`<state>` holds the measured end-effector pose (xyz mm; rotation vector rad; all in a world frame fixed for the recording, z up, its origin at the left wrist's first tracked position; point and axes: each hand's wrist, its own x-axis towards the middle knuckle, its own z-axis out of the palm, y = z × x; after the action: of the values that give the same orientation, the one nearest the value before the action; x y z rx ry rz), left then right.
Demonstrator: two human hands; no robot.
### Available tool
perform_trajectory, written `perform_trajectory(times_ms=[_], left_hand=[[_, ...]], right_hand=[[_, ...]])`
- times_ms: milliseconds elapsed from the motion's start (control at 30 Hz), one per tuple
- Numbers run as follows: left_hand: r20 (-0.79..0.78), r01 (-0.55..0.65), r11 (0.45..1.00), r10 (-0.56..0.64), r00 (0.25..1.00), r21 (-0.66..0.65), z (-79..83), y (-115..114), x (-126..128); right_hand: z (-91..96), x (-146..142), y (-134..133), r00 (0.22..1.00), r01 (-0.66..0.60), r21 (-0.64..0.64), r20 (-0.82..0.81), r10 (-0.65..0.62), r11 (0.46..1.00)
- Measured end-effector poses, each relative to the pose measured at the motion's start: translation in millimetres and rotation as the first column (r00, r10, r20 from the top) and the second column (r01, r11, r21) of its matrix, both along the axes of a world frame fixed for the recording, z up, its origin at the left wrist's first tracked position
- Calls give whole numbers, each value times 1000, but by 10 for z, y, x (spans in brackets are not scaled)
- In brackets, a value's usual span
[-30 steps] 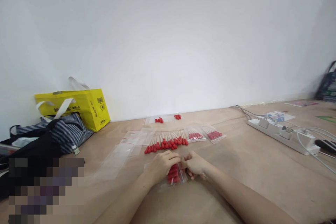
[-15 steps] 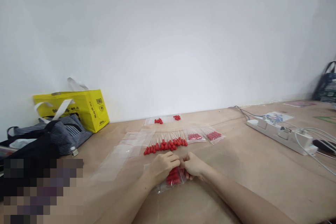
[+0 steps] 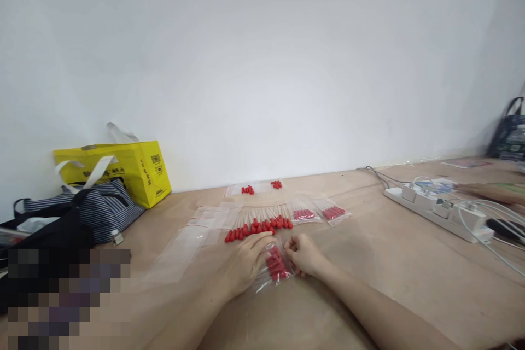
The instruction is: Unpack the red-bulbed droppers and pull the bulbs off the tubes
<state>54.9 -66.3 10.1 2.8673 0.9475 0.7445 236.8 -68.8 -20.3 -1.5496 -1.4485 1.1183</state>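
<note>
A clear plastic zip bag (image 3: pixel 264 283) lies at a slant in front of me, with several red-tipped sticks (image 3: pixel 277 263) inside. My left hand (image 3: pixel 245 263) holds it from the left, its fingers bent over the upper part and the thumb on the plastic. At the bag's right edge, my right hand (image 3: pixel 302 254) is curled with thumb and forefinger pinched on the plastic. Just beyond my hands, a row of loose red-tipped sticks (image 3: pixel 256 225) has its red ends towards me. Two filled zip bags (image 3: pixel 304 212) are to the right of that row.
Flat unfilled bags (image 3: pixel 180 249) lie left of the row. More red-tipped sticks (image 3: pixel 248 190) rest on plastic near the wall. A yellow bag (image 3: pixel 156 172) and a striped bag (image 3: pixel 104 208) stand left. On the right are a power strip (image 3: pixel 438 213) with cables and a blurred arm (image 3: pixel 488 192).
My left hand has slid back to the left, uncovering more of the bag's red tips. The bag has turned and lies more slanted. A blurred arm has come in at far right.
</note>
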Motion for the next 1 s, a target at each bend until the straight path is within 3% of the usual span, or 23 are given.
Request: perform_trajectory(times_ms=[133, 333, 667, 800, 1000], left_hand=[[-26, -92, 976, 88, 996, -197, -107, -240, -250], [-73, -146, 920, 128, 989, -363, -161, -279, -386], [3, -145, 908, 159, 987, -393, -137, -168, -291], [-24, -149, 909, 152, 988, -389, -144, -174, -289], [-78, -119, 917, 96, 992, -382, -151, -169, -314]], right_hand=[[-53, 114, 46, 995, -75, 223, 85, 58, 972], [-32, 189, 54, 946, -320, 215, 116, 302, 923], [34, 244, 43, 857, -481, 253, -66, 511, 839], [34, 185, 29, 894, -407, 384, -20, 448, 829], [46, 122, -8, 818, -513, 238, -154, 554, 824]])
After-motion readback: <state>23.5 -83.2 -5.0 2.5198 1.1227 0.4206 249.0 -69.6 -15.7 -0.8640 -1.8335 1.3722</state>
